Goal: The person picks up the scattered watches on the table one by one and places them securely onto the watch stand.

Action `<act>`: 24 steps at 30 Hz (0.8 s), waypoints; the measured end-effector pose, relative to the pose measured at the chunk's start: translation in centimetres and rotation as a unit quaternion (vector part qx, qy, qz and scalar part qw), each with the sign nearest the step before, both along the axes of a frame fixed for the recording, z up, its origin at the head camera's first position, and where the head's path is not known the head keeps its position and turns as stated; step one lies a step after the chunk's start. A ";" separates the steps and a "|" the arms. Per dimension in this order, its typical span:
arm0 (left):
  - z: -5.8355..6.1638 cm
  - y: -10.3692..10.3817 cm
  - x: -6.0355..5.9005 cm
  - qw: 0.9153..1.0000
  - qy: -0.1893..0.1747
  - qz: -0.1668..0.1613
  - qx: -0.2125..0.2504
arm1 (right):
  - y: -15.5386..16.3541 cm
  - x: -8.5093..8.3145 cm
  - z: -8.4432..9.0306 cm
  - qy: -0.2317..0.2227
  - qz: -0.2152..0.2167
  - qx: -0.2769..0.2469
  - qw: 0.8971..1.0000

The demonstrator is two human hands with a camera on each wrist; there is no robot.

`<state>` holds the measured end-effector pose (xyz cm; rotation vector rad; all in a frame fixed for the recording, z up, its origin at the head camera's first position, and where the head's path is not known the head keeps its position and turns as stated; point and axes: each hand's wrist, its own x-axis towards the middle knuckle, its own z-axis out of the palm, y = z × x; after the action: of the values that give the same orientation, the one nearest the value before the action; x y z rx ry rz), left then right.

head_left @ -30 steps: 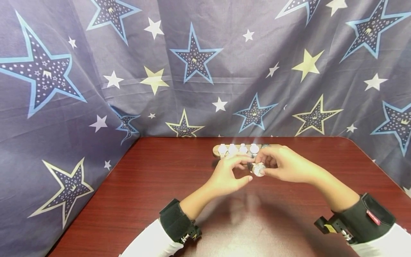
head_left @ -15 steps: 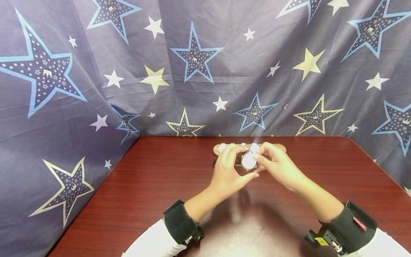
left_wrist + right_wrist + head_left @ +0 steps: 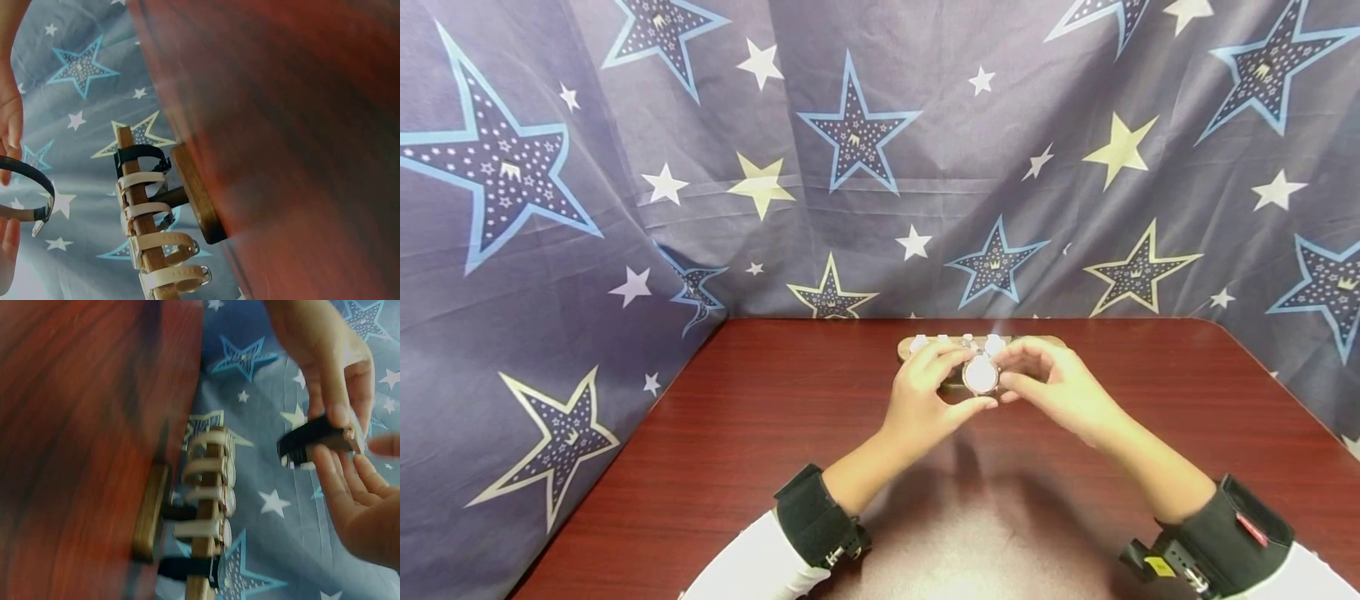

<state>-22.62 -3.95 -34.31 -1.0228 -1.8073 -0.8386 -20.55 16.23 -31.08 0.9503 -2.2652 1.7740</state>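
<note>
A wristwatch (image 3: 981, 375) with a round dial, glaring white, is held up between both hands above the table. Its strap (image 3: 309, 436) looks black outside and tan inside, bent into a loop. The left hand (image 3: 922, 398) grips it from the left, fingers over the strap and thumb by the dial's lower edge. From the right, the right hand (image 3: 1054, 385) pinches the side of the case with its thumb near the dial rim. In the left wrist view only fingertips and part of the looped strap (image 3: 37, 178) show at the left edge.
Behind the hands stands a wooden watch stand (image 3: 201, 194) with a crossbar, partly hidden in the head view. Several watches with pale and black straps (image 3: 187, 567) hang on it. The red-brown table (image 3: 790, 400) meets a star-patterned curtain (image 3: 737, 108).
Both hands have come together round the watch, which moved left and upward. Its dial turned to face the head camera. The right thumb has slid off the dial to its edge.
</note>
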 end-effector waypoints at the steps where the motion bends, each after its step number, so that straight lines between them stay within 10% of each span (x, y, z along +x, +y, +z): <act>1: 0.0 -0.1 -0.1 1.000 0.000 -0.004 -0.001 | 0.2 -0.1 -0.1 0.041 0.000 0.025 0.999; 9: 0.1 -0.6 -0.2 0.997 -0.031 -0.063 -0.016 | 0.6 -0.1 -0.6 0.306 -0.073 0.184 0.931; 24: 0.1 -1.4 -0.3 0.990 -0.108 -0.085 0.039 | 2.1 -0.3 -0.7 0.300 -0.100 0.176 0.932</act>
<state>-22.94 -5.38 -34.23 -1.0805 -1.8673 -1.1537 -20.83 18.32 -31.78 1.0787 -2.1807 0.8425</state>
